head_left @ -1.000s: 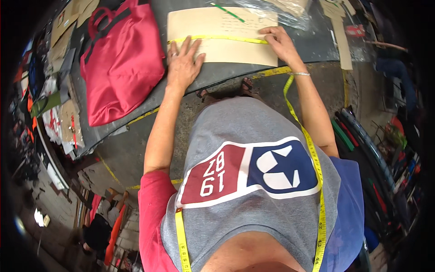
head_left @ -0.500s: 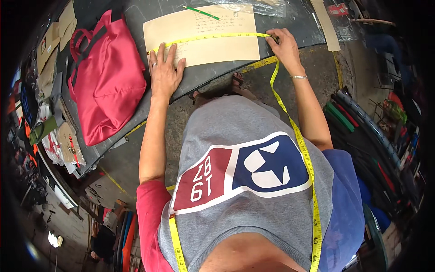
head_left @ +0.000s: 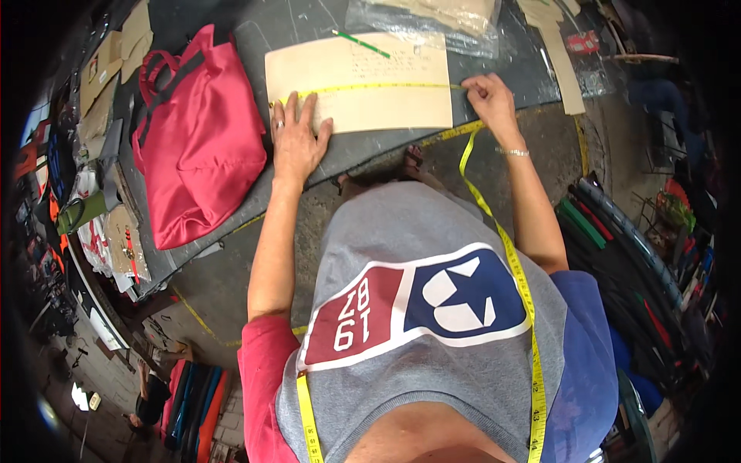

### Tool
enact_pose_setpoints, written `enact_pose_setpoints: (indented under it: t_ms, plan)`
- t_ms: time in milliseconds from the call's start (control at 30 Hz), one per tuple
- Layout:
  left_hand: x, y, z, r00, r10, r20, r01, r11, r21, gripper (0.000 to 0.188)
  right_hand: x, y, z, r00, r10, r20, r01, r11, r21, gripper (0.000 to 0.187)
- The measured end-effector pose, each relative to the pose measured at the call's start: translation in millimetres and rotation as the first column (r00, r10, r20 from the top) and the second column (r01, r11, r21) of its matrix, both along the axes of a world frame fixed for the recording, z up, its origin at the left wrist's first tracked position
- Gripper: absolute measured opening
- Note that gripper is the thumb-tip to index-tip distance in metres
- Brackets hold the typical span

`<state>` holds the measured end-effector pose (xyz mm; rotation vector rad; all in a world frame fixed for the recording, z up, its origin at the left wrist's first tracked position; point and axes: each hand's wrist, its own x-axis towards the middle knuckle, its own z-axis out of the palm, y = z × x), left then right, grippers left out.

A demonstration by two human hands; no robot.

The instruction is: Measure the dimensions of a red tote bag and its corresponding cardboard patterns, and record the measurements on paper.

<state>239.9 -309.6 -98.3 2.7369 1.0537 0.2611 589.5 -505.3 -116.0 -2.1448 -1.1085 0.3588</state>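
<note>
My left hand [head_left: 297,147] lies with fingers spread on the left part of a tan sheet of card [head_left: 386,112], pressing down the end of a yellow tape measure [head_left: 370,86]. The tape runs nearly straight across the card. Just past the card's right edge, my right hand [head_left: 492,100] pinches it between thumb and fingers. From there the tape hangs off the table edge and up over my shoulders. A green pencil [head_left: 361,44] rests across the card's top edge, above lines of handwriting. The red fabric bag [head_left: 204,147] lies left of my left hand.
The dark table [head_left: 301,31] has its near edge slanting in front of me. Clear plastic packaging [head_left: 432,23] lies beyond the card, and a cardboard strip [head_left: 567,77] lies to the right. Rolls of material [head_left: 629,224] stand at right. Another person [head_left: 152,395] is at lower left.
The whole view has shifted, so table, card and bag sit lower and farther right. The tape looks straighter across the card. Both hands keep their places on it.
</note>
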Motion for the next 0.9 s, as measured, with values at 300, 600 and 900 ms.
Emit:
enact_pose_setpoints:
  t_ms: [300, 600, 900]
  plan:
    - [-1.5, -6.2, -2.3, 0.995, 0.104, -0.004, -0.104, 0.994, -0.028, 0.057, -11.3, 16.2, 28.3, 0.987, 0.07, -0.146, -0.058, 0.995, 0.087, 0.021]
    - [17.0, -3.1, 0.4, 0.983, 0.182, 0.036, -0.178, 0.98, -0.089, 0.056, -37.8, 61.5, 22.4, 0.906, 0.318, -0.279, -0.282, 0.946, 0.162, 0.019]
    - [5.8, -14.3, -0.1, 0.975, 0.22, 0.032, -0.215, 0.968, -0.128, 0.055, -64.1, 114.3, 13.2, 0.878, 0.422, -0.224, -0.387, 0.903, 0.185, 0.021]
